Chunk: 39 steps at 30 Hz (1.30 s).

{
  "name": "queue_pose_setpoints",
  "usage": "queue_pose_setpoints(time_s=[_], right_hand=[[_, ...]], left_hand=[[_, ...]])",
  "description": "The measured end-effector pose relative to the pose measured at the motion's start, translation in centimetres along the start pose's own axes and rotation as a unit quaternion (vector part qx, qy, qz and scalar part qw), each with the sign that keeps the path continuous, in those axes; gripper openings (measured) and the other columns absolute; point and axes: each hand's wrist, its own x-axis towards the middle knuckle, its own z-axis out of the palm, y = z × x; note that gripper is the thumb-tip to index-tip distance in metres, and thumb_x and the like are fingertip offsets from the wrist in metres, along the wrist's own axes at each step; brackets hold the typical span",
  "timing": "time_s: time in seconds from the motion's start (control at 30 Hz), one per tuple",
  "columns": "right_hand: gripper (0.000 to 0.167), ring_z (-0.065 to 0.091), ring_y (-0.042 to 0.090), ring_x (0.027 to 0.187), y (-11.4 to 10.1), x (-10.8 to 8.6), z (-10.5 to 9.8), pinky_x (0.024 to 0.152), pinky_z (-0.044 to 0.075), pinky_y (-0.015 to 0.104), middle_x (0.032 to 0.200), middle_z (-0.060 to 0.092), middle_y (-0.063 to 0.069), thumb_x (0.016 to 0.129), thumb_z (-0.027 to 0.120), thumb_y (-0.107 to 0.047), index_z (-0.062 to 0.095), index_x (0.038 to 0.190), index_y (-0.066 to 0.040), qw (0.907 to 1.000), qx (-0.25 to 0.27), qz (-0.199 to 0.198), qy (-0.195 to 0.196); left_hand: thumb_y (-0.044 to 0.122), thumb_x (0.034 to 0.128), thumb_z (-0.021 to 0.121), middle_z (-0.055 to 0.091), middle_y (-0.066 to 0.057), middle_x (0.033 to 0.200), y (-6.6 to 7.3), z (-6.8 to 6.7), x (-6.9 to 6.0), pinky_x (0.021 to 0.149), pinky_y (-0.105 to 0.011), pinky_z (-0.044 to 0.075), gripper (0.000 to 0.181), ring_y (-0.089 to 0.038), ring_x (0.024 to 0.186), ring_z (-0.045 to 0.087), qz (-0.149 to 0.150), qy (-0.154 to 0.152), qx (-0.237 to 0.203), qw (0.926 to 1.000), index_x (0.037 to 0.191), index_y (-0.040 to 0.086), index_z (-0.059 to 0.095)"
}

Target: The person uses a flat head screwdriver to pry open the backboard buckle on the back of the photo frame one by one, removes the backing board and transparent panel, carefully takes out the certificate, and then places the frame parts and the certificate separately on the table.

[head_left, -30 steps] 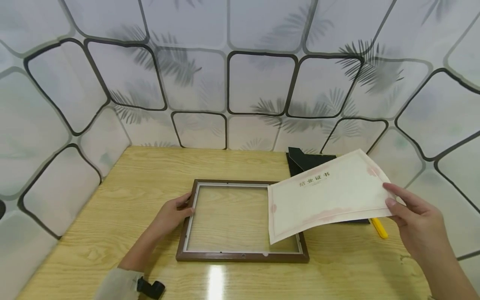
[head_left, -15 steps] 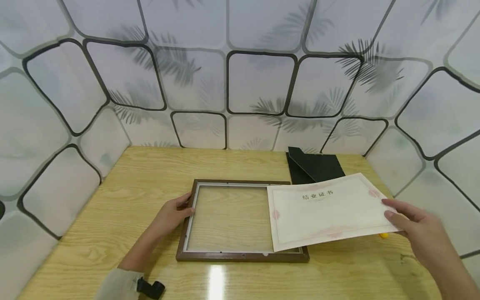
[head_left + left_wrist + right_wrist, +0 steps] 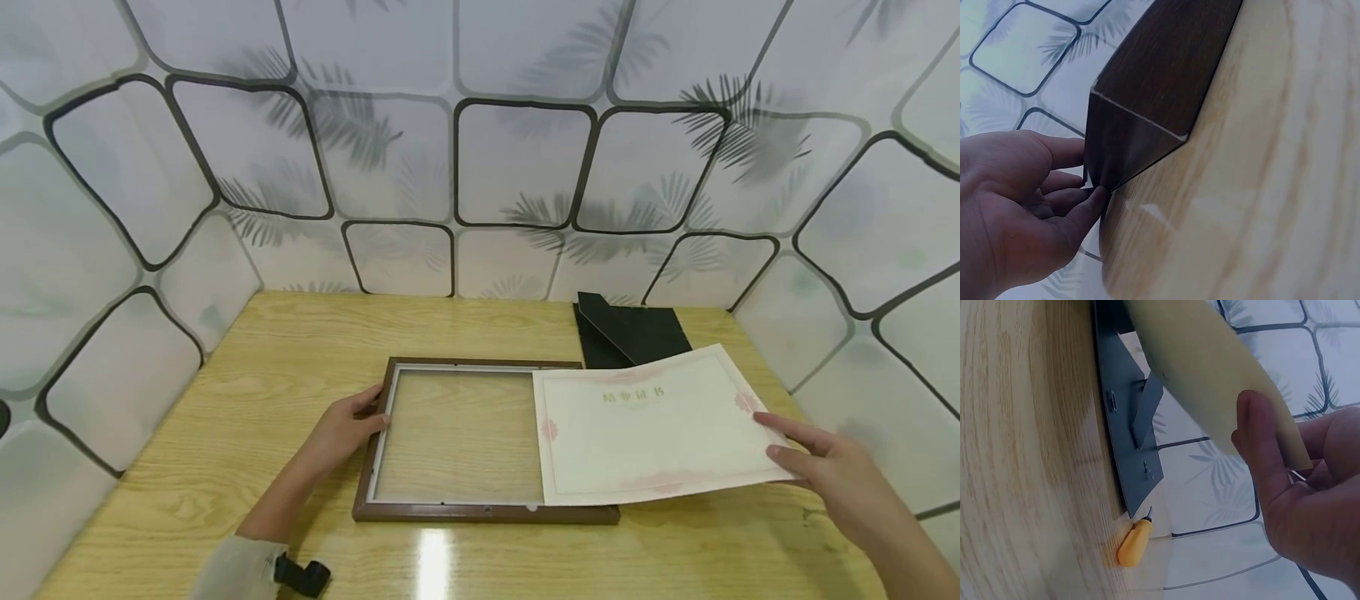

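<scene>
A brown picture frame (image 3: 420, 512) lies flat on the wood-grain table, wood grain showing through its opening. At its left side, my left hand (image 3: 337, 439) grips the edge between thumb and fingers; the left wrist view shows the dark frame corner (image 3: 1138, 137) by the fingertips. My right hand (image 3: 843, 479) pinches the right edge of a cream paper certificate (image 3: 645, 450) with pink border marks and printed characters. The sheet's left part covers the right part of the frame, while its right end is raised and slightly curved. Its plain underside (image 3: 1204, 369) faces the right wrist camera.
A black backing board (image 3: 656, 329) with a stand flap lies behind the certificate at the back right. Beside it is a screwdriver with a yellow handle (image 3: 1135, 545), hidden in the head view. Patterned walls (image 3: 405, 167) enclose the table's back and sides.
My right hand has lowered the certificate, so it lies flatter over the frame's right part, and more of the backing board shows. The left hand and frame have stayed in place.
</scene>
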Motion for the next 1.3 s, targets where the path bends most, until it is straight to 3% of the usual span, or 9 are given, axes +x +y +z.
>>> queue_pose_setpoints(time_s=[0.2, 0.43, 0.5, 0.63, 0.73, 0.87, 1.0, 1.13, 1.3], right_hand=[[0.048, 0.03, -0.012, 0.135, 0.8, -0.1, -0.2, 0.082, 0.045, 0.002, 0.138, 0.045, -0.028, 0.104, 0.056, -0.014, 0.049, 0.15, -0.025, 0.9908, 0.129, -0.042, -0.005], [0.049, 0.067, 0.0, 0.106, 1.1, 0.4, -0.7, 0.08, 0.057, 0.019, 0.125, 0.059, -0.026, 0.101, 0.046, 0.01, 0.065, 0.137, -0.019, 0.9333, 0.339, -0.109, -0.047], [0.049, 0.066, 0.001, 0.109, 1.1, 0.5, -0.7, 0.083, 0.058, 0.021, 0.143, 0.051, -0.019, 0.102, 0.045, 0.01, 0.061, 0.14, -0.017, 0.9268, 0.355, -0.112, -0.05], [0.047, 0.066, 0.001, 0.11, 0.5, 0.8, -0.4, 0.085, 0.057, 0.021, 0.165, 0.01, -0.008, 0.102, 0.048, 0.006, 0.059, 0.142, -0.018, 0.9158, 0.39, -0.091, -0.029], [0.045, 0.069, 0.004, 0.105, -0.4, 1.4, 0.2, 0.083, 0.058, 0.023, 0.16, 0.032, -0.011, 0.101, 0.05, 0.008, 0.064, 0.137, -0.016, 0.8918, 0.444, -0.086, -0.007], [0.044, 0.071, 0.009, 0.1, -2.2, 2.3, 1.5, 0.079, 0.06, 0.026, 0.123, 0.063, -0.015, 0.099, 0.051, 0.012, 0.067, 0.133, -0.011, 0.8609, 0.499, -0.098, 0.012], [0.043, 0.072, 0.01, 0.096, -4.2, 3.4, 3.3, 0.074, 0.06, 0.025, 0.124, 0.064, -0.012, 0.097, 0.054, 0.011, 0.069, 0.131, -0.011, 0.8564, 0.504, -0.11, 0.024], [0.043, 0.072, 0.009, 0.095, -5.8, 5.3, 5.2, 0.073, 0.06, 0.025, 0.119, 0.066, -0.01, 0.095, 0.06, 0.008, 0.067, 0.132, -0.012, 0.8671, 0.485, -0.112, 0.027], [0.06, 0.069, 0.001, 0.098, -7.7, 7.8, 7.7, 0.076, 0.06, 0.022, 0.146, 0.052, 0.006, 0.096, 0.065, 0.001, 0.042, 0.151, -0.001, 0.9034, 0.421, -0.076, 0.032]], left_hand=[[0.023, 0.1014, 0.061, 0.047, -0.025, 0.15, 0.0, -0.1, -0.1, 0.109, -0.052, 0.044, 0.066, -0.04, 0.138, 0.045, 0.002, 0.0, -0.006, 1.0, 0.158, 0.007, 0.032], [0.024, 0.1013, 0.062, 0.047, -0.025, 0.15, -0.1, -0.2, -0.1, 0.109, -0.052, 0.045, 0.066, -0.04, 0.139, 0.045, 0.0, 0.0, -0.008, 1.0, 0.158, 0.008, 0.033], [0.024, 0.1013, 0.062, 0.047, -0.024, 0.15, -0.1, -0.2, -0.1, 0.108, -0.052, 0.045, 0.066, -0.04, 0.138, 0.045, -0.001, 0.001, -0.008, 1.0, 0.158, 0.008, 0.033], [0.023, 0.1014, 0.061, 0.048, -0.025, 0.15, 0.0, -0.3, -0.3, 0.108, -0.051, 0.046, 0.065, -0.04, 0.138, 0.046, -0.003, 0.002, -0.009, 1.0, 0.158, 0.008, 0.033], [0.022, 0.1016, 0.061, 0.046, -0.024, 0.151, 0.0, -0.3, -0.4, 0.108, -0.051, 0.045, 0.065, -0.04, 0.138, 0.045, -0.004, 0.003, -0.008, 1.0, 0.158, 0.007, 0.033], [0.021, 0.1017, 0.061, 0.043, -0.024, 0.154, 0.2, -0.2, -0.7, 0.111, -0.052, 0.043, 0.064, -0.041, 0.141, 0.042, -0.003, 0.001, -0.004, 1.0, 0.157, 0.006, 0.033], [0.02, 0.1017, 0.06, 0.039, -0.025, 0.157, 0.5, -0.2, -1.1, 0.114, -0.055, 0.038, 0.064, -0.043, 0.144, 0.038, -0.003, -0.001, 0.001, 1.0, 0.157, 0.004, 0.032], [0.02, 0.1017, 0.06, 0.039, -0.025, 0.156, 0.7, -0.2, -1.6, 0.115, -0.056, 0.037, 0.064, -0.043, 0.143, 0.038, -0.002, -0.001, 0.005, 1.0, 0.157, 0.003, 0.032], [0.02, 0.1013, 0.061, 0.043, -0.025, 0.154, 0.7, 0.2, -2.2, 0.112, -0.055, 0.04, 0.064, -0.042, 0.14, 0.043, 0.004, -0.004, 0.002, 1.0, 0.157, 0.003, 0.033]])
